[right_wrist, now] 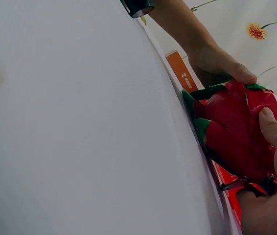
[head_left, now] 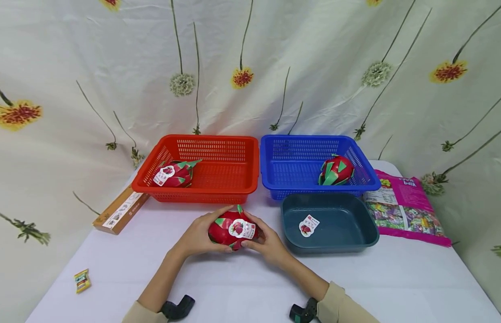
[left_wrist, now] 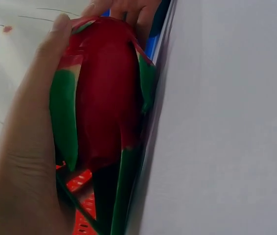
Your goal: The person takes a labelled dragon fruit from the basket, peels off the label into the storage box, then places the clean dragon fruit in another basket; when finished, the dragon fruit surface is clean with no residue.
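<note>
Both hands hold a red dragon fruit (head_left: 223, 229) with green-tipped scales at the middle of the table. The left hand (head_left: 199, 235) grips its left side, and the right hand (head_left: 270, 244) grips the right side. A white sticker (head_left: 242, 229) with a fruit picture is on the side facing up. The left wrist view shows the fruit's red skin (left_wrist: 104, 93) beside the left thumb. In the right wrist view the right thumb (right_wrist: 271, 125) presses on the fruit. Just right of the hands, a dark teal tray (head_left: 347, 229) contains a loose dragon fruit sticker (head_left: 309, 225).
Behind the hands stand a red basket (head_left: 230, 190) with a stickered dragon fruit (head_left: 182, 175) and a blue basket (head_left: 291, 179) with another dragon fruit (head_left: 336, 170). A narrow box (head_left: 120, 211) lies left, a small yellow packet (head_left: 82, 281) nearer, a pink candy bag (head_left: 408, 208) right.
</note>
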`<state>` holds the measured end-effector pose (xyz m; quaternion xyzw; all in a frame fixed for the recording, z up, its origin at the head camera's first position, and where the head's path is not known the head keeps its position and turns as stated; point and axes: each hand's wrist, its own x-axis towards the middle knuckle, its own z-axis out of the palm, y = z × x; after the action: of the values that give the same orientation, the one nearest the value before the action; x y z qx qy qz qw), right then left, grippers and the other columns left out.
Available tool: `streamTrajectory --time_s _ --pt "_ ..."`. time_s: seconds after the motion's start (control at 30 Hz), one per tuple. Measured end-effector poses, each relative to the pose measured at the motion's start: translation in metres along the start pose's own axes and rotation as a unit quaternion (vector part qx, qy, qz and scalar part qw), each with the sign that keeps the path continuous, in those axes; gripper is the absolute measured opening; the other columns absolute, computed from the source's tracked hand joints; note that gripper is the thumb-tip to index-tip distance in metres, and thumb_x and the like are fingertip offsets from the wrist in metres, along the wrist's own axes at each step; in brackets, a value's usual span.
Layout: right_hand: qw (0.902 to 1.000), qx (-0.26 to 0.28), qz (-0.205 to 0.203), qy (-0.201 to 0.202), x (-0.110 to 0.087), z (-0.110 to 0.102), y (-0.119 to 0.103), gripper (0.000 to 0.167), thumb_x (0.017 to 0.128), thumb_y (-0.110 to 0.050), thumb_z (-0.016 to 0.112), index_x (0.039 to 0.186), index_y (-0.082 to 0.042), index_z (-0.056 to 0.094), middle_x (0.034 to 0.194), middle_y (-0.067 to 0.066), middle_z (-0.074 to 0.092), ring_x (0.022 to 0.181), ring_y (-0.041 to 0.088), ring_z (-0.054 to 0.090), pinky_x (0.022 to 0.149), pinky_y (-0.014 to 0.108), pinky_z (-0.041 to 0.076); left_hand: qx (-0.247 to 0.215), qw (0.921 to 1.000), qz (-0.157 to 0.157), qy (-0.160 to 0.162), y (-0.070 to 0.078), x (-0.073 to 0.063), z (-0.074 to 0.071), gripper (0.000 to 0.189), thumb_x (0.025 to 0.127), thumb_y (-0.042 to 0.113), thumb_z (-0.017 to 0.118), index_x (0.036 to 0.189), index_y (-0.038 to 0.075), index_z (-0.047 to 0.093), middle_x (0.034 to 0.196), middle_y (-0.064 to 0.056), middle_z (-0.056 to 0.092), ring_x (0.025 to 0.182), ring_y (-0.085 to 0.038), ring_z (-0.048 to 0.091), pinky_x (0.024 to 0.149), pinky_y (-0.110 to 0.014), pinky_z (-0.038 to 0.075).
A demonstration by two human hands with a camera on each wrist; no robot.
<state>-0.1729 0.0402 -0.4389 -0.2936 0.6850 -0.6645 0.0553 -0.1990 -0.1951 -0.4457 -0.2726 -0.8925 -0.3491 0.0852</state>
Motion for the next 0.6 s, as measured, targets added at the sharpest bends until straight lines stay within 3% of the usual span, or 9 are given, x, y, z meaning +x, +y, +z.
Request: streamTrajectory --time_s 0.2,0.37,0.47,0.53,0.6 --pt "0.9914 -0.097 -0.055 0.068 -0.002 0.004 -0.010 0.062 0.077 0.001 0.071 0.132 0.005 0.044 0.130 0.021 0.045 0.119 0.035 0.042 0.095 0.049 0.040 0.006 0.9989 0.024 0.041 -0.008 -0.003 0.005 0.091 0.056 0.049 0.083 0.136 0.031 0.043 0.125 0.003 0.054 0.111 -0.018 0.051 0.074 -0.034 0.054" --pt "0.9758 -0.111 -0.125 0.141 -0.001 0.010 -0.022 0.053 0.075 0.007 0.071 0.124 0.008 0.050 0.110 0.024 0.051 0.104 0.039 0.049 0.088 0.052 0.044 0.012 0.9930 0.051 0.105 -0.012 -0.005 0.004 0.087 0.054 0.045 0.086 0.129 0.022 0.049 0.122 0.002 0.057 0.107 -0.018 0.053 0.075 -0.040 0.053" --pt "0.9672 -0.114 -0.138 0.180 0.000 0.011 -0.033 0.048 0.074 0.007 0.071 0.119 0.006 0.055 0.086 0.023 0.051 0.078 0.034 0.051 0.067 0.039 0.049 0.012 0.9880 0.070 0.137 -0.010 -0.005 0.002 0.089 0.050 0.043 0.087 0.128 0.021 0.051 0.120 0.003 0.057 0.105 -0.015 0.052 0.076 -0.041 0.052" --pt "0.9634 -0.114 -0.134 0.202 0.000 0.011 -0.039 0.042 0.074 0.007 0.071 0.114 0.005 0.059 0.069 0.021 0.044 0.060 0.027 0.042 0.049 0.031 0.038 0.013 0.9841 0.086 0.155 -0.008 -0.005 0.000 0.089 0.048 0.043 0.088 0.126 0.020 0.052 0.118 0.003 0.058 0.104 -0.014 0.052 0.078 -0.041 0.051" --pt "0.9632 -0.109 -0.121 0.214 0.000 0.011 -0.042 0.036 0.074 0.006 0.072 0.109 0.005 0.061 0.057 0.017 0.034 0.049 0.020 0.031 0.041 0.027 0.024 0.016 0.9800 0.103 0.169 -0.007 -0.004 -0.001 0.089 0.047 0.045 0.088 0.125 0.018 0.053 0.117 0.003 0.059 0.102 -0.014 0.053 0.079 -0.040 0.050"
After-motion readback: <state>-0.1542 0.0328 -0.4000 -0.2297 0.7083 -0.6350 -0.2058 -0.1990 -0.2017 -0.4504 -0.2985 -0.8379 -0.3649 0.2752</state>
